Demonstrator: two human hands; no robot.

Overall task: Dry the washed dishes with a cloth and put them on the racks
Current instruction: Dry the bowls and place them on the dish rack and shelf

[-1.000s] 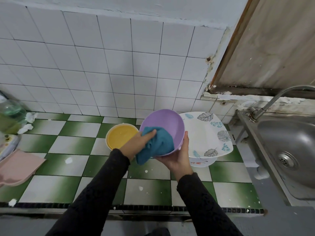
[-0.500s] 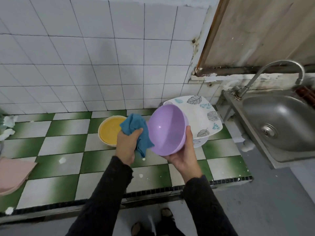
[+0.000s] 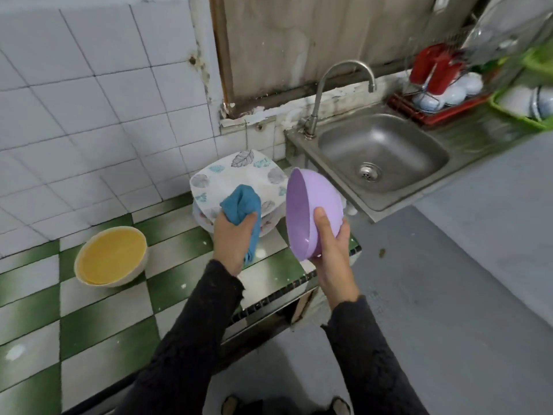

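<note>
Purple bowl (image 3: 311,205) hangs tilted on edge over the corner of the counter (image 3: 98,324), gripped by my right hand (image 3: 332,253), thumb inside the rim, fingers behind. I judge it light, rigid plastic, slick if damp; the rim hold is adequate. Sink (image 3: 404,151) lies between it and the red rack (image 3: 431,113): open passage, tap (image 3: 344,65) to avoid. My left hand (image 3: 233,239) is closed round the bunched blue cloth (image 3: 241,203).

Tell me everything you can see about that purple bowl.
The purple bowl is round, deep and plain lilac, smooth and glossy like plastic, and empty. It is held in the air, tipped on its side, opening facing left, over the counter edge near the sink. Only the right hand touches it: thumb inside the rim, fingers round the outside. The blue cloth in the left hand is clear of it.
</note>
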